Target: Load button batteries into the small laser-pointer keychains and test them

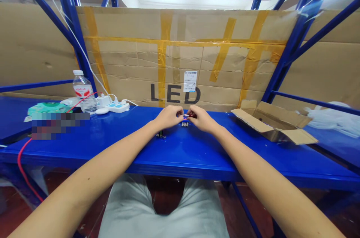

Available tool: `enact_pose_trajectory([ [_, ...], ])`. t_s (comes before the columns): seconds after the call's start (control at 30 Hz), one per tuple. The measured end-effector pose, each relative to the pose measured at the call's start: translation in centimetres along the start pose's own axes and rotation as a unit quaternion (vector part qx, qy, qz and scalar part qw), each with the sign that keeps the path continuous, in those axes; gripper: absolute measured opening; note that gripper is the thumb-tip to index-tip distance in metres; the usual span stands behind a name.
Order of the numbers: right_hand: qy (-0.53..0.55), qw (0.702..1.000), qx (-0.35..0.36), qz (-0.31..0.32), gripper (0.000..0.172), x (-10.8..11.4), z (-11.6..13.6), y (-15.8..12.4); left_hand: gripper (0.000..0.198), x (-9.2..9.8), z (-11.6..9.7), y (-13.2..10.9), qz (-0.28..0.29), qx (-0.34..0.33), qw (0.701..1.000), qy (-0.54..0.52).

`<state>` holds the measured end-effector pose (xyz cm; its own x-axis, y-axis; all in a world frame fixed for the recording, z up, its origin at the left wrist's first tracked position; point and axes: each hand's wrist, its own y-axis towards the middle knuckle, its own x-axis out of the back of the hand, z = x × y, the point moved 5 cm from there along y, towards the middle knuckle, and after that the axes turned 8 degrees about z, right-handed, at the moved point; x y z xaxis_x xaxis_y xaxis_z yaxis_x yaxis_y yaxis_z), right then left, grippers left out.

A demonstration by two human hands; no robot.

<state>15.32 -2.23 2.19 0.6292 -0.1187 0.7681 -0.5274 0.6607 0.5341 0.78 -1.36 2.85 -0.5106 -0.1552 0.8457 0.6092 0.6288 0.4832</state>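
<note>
Both my hands meet over the middle of the blue shelf (197,155). My left hand (168,116) and my right hand (200,118) are closed in a pinch on a small red and silver part (188,116) held between them. Just below it, a cluster of small metal-tipped pieces (185,124) rests on the shelf. Another small dark piece (161,135) lies beside my left wrist. The parts are too small to name.
An open cardboard box (274,123) sits at the right. At the left stand a water bottle (83,91), a white power strip (117,106) with plugs, a green packet (47,108) and a red cable (24,170). A taped cardboard wall (180,57) marked LED backs the shelf.
</note>
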Motion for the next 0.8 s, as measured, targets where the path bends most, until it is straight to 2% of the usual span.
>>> enact_pose_trajectory([
  [0.17,0.028,0.999,-0.013,-0.011,0.010,0.2,-0.4,0.0,0.009,-0.2,0.5,0.0,-0.022,0.042,0.984,-0.174],
  [0.37,0.031,0.999,-0.017,-0.021,0.008,0.5,-0.4,0.1,0.007,-1.1,0.5,0.1,0.029,0.088,0.945,-0.315],
  [0.63,0.019,0.999,-0.001,-0.035,0.006,0.7,-0.4,0.0,0.007,-1.2,0.3,-0.1,0.050,0.058,0.968,-0.240],
  [0.7,0.026,0.999,-0.010,-0.028,0.002,0.6,-0.5,-0.1,0.008,-1.0,0.2,-0.1,0.052,0.046,0.974,-0.214],
  [0.8,0.016,1.000,-0.014,-0.008,0.008,0.5,-0.4,-0.1,0.008,-0.8,-0.1,-0.2,0.046,0.022,0.985,-0.162],
])
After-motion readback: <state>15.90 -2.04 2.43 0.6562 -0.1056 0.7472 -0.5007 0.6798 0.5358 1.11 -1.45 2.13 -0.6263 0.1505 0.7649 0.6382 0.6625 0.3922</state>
